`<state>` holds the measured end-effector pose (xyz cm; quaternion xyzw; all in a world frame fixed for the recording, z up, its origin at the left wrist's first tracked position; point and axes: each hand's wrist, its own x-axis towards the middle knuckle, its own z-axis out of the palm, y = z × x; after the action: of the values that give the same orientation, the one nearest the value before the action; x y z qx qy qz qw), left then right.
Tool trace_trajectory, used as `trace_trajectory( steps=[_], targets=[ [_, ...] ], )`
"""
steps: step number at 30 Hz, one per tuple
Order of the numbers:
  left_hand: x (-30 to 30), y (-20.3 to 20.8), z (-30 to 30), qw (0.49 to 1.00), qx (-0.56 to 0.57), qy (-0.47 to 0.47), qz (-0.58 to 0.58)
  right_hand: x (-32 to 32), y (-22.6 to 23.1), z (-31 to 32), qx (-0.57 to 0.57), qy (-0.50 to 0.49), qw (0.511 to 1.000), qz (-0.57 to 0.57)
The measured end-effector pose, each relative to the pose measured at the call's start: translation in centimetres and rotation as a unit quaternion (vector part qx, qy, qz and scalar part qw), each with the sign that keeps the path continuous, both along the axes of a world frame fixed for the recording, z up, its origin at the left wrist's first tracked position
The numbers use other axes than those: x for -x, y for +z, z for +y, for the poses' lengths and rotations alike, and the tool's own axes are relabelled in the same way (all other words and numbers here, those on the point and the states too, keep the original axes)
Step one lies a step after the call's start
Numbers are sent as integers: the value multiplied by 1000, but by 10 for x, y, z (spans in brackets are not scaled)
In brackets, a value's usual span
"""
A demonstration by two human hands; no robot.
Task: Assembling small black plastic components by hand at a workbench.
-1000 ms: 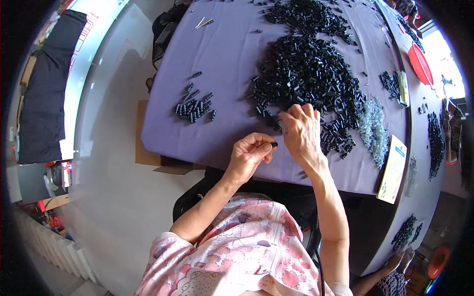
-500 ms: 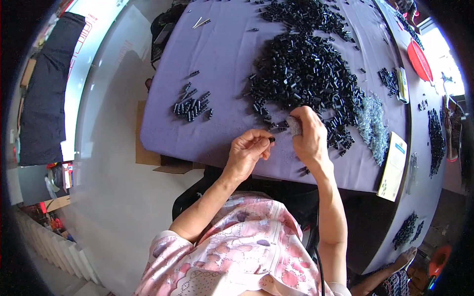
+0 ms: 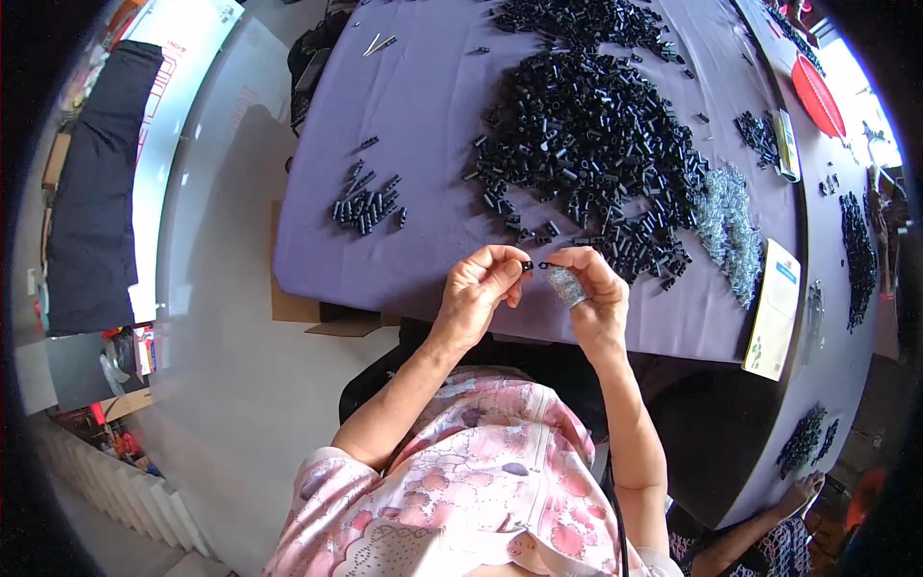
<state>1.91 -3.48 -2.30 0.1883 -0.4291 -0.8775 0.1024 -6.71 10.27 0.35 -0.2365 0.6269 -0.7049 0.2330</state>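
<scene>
My left hand (image 3: 473, 293) pinches a small black tube-like piece (image 3: 526, 265) between thumb and forefinger, near the table's front edge. Just to its right, the fingertips of my right hand (image 3: 601, 293) are closed on another small black piece (image 3: 545, 265). A narrow gap shows between the two pieces. Grey speckled material (image 3: 566, 286) is at a finger of my right hand, apparently wrapped round it. Beyond my hands spreads a large heap of short black tubes (image 3: 596, 135). A smaller group of longer black pieces (image 3: 365, 207) lies to the left on the purple cloth (image 3: 423, 125).
Clear plastic parts (image 3: 728, 231) are piled right of the heap, beside a pale flat card or booklet (image 3: 772, 310). Further right are a red basket (image 3: 818, 94) and more black parts (image 3: 856, 260). Another person's arm (image 3: 735, 543) reaches in at lower right. Thin sticks (image 3: 380, 45) lie far left.
My right hand has come back from the heap's near edge toward my left hand, and a small black piece now shows at its fingertips. My left hand has barely moved.
</scene>
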Motion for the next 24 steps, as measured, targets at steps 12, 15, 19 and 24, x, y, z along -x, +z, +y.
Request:
trace_trajectory(
  steps=[12, 15, 19, 24],
  targets=[
    [0, 12, -3, 997, 36, -52, -44, -5, -7, 5, -40, 22, 999, 12],
    [0, 17, 1, 998, -3, -44, -38, -10, -6, 4, 12, -9, 999, -32],
    [-1, 23, 6, 999, -38, -33, 4, -12, -11, 7, 53, -14, 995, -81],
    [-1, 21, 13, 998, -50, -10, 27, -16, -11, 6, 87, -23, 990, -113]
  ],
)
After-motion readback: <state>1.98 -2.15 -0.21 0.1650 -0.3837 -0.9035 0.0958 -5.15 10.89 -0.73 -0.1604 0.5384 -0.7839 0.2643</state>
